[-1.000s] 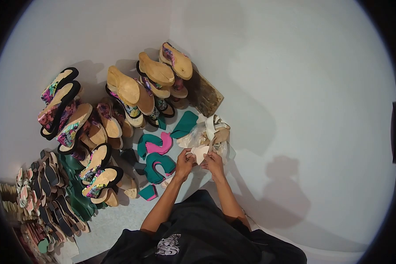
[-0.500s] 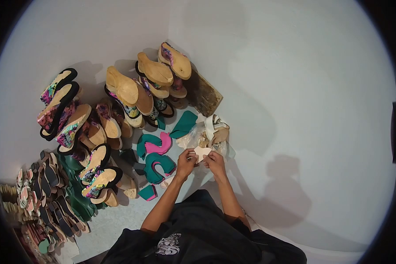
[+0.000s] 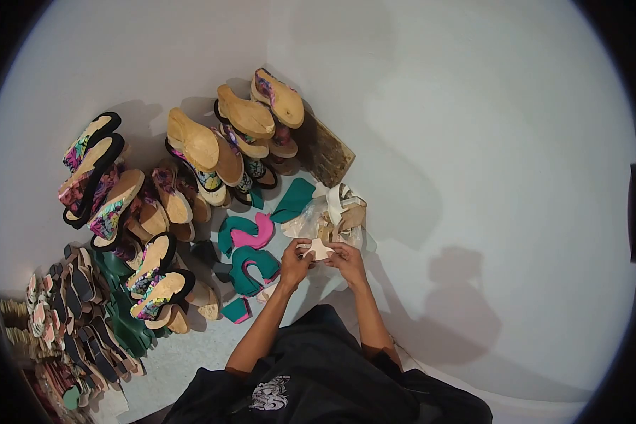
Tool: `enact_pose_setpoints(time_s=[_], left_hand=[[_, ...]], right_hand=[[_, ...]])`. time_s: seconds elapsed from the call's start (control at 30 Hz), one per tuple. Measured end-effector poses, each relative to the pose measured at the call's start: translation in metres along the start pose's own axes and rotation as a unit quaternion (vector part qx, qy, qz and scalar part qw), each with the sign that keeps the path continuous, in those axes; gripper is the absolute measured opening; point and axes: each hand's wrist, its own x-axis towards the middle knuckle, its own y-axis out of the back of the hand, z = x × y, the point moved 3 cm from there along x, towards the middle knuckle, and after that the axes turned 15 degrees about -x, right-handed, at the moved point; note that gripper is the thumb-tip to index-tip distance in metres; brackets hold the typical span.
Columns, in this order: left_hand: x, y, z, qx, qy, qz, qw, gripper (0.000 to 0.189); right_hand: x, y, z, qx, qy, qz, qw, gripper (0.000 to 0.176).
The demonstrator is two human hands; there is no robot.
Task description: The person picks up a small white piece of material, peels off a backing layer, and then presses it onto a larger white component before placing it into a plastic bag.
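Pinching pale cutout [image 3: 320, 249] still; left hand [image 3: 295, 260], right hand [image 3: 347, 260].

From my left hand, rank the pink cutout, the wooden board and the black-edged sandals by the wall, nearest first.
1. Pink cutout, just left of the left hand.
2. Wooden board, up in the corner.
3. Black-edged sandals, far left.

Floor [image 3: 191, 353]: sandal soles [image 3: 191, 138] piled L, teal/pink cutouts [image 3: 247, 261] + plastic bag [image 3: 307, 222] mid.
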Motion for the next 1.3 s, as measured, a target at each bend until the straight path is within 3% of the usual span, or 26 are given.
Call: enact_pose_setpoints(time_s=[0.1,0.17,0.27,0.4,0.47,0.67,0.8,0.87,1.0,1.2,1.3], left_hand=[[0.002,0.01,-0.008,0.004,-0.005,0.0,1.0,0.03],[0.002,0.013,-0.008,0.0,-0.001,-0.004,1.0,0.031],[0.002,0.014,-0.005,-0.004,-0.001,0.003,1.0,0.03],[0.003,0.014,-0.007,-0.003,-0.021,0.003,1.0,0.03],[0.002,0.012,-0.005,0.0,-0.024,0.003,1.0,0.03],[0.0,0.014,0.001,0.016,-0.035,0.002,0.999,0.03],[0.001,0.017,0.001,0.016,-0.038,0.01,0.999,0.03],[0.0,0.017,0.004,0.015,-0.039,0.012,0.999,0.03],[0.0,0.015,0.005,0.009,-0.04,0.014,0.999,0.03],[0.001,0.014,0.001,0.023,-0.029,0.007,0.999,0.031],[0.001,0.011,0.001,0.013,-0.043,0.012,0.999,0.03]], right_hand=[[0.001,0.008,0.003,-0.038,-0.073,0.02,0.996,0.024],[0.017,0.026,0.03,-0.215,-0.021,0.142,0.966,0.031],[0.027,0.03,0.024,-0.318,-0.009,0.185,0.93,0.032],[0.032,0.009,0.002,-0.34,0.012,0.2,0.919,0.03],[0.045,0.004,0.015,-0.401,0.089,0.252,0.876,0.028],[0.057,0.004,0.04,-0.376,-0.008,0.187,0.907,0.032],[0.042,0.001,0.013,-0.333,-0.029,0.229,0.914,0.031],[0.034,-0.003,-0.008,-0.388,0.09,0.249,0.883,0.032],[0.042,0.001,0.008,-0.383,0.124,0.224,0.887,0.032],[0.034,0.011,-0.007,-0.347,0.112,0.279,0.888,0.027],[0.033,0.011,-0.02,-0.334,0.158,0.279,0.887,0.024]])
